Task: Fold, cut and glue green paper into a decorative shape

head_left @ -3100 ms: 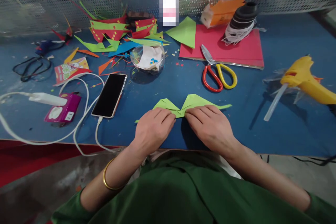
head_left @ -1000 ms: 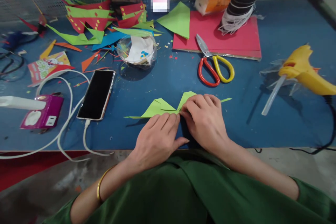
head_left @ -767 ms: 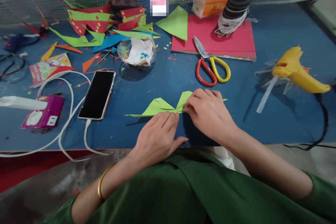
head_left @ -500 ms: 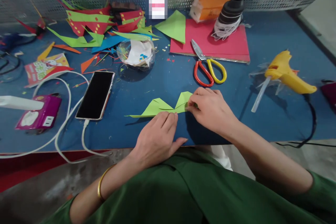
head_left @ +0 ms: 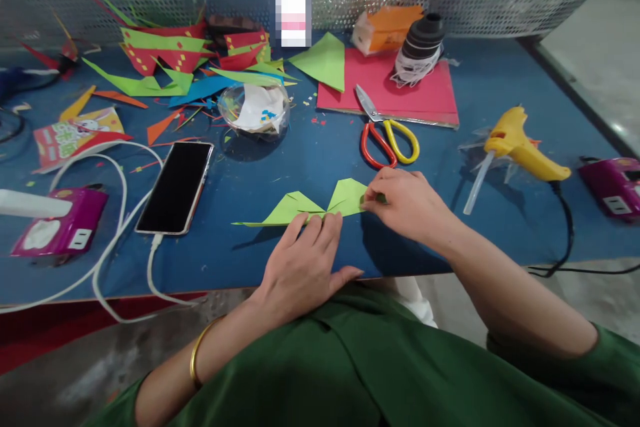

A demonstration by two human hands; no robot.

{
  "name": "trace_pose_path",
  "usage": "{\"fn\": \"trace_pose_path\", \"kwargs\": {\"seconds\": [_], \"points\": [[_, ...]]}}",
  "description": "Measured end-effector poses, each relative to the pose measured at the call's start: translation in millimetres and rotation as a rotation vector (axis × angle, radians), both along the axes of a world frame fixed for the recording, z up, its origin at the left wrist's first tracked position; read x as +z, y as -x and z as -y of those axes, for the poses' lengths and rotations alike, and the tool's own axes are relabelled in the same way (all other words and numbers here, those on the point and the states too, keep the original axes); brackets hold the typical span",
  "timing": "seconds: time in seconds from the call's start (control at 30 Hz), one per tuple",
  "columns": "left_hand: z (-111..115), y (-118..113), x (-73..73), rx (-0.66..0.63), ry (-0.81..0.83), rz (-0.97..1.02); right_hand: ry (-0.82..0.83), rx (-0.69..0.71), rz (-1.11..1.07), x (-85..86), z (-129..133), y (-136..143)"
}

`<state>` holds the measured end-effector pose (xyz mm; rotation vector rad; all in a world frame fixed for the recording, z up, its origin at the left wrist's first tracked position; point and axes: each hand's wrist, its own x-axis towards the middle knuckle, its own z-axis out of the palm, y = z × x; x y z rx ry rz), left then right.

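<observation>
A folded light-green paper piece [head_left: 287, 209] with two raised peaks lies on the blue table in front of me. My left hand [head_left: 303, 257] rests palm down, its fingertips on the paper's near edge and its thumb stretched out to the right. The right end of the paper is pinched by my right hand [head_left: 403, 207], the tip partly hidden behind the fingers. Just beyond my right hand lie scissors [head_left: 371, 107] with one red and one yellow handle.
A phone [head_left: 176, 187] with a white cable is at left, beside a purple power socket [head_left: 60, 227]. At right lies a yellow glue gun [head_left: 520, 143]. Farther back are a plastic bowl [head_left: 230, 107] of scraps, red paper sheets [head_left: 360, 73], and a thread-wrapped black bottle [head_left: 425, 40].
My left fingers have spread a little along the paper's edge, and my right hand has shifted slightly outward with its pinch. The whole view has also shifted a little.
</observation>
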<state>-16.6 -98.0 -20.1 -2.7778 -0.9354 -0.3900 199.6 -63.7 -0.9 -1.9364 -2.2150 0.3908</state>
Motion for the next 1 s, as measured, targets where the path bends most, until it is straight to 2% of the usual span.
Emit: {"fn": "trace_pose_path", "kwargs": {"seconds": [0.17,0.37,0.6,0.73,1.0], "points": [[1,-3,1.5,0.006,-0.008,-0.026,0.083,-0.060,0.030,4.6,-3,-11],[3,-10,3.1,0.049,-0.010,-0.100,0.093,-0.045,0.072,6.3,-1,-10],[4,-11,-0.4,0.071,0.000,-0.079,0.124,-0.070,0.098,6.8,-1,-32],[5,-12,-0.3,0.072,0.004,-0.086,0.151,-0.100,0.149,9.1,0,-35],[5,-11,0.2,0.084,0.010,-0.059,0.080,-0.140,0.230,9.1,5,-36]]}}
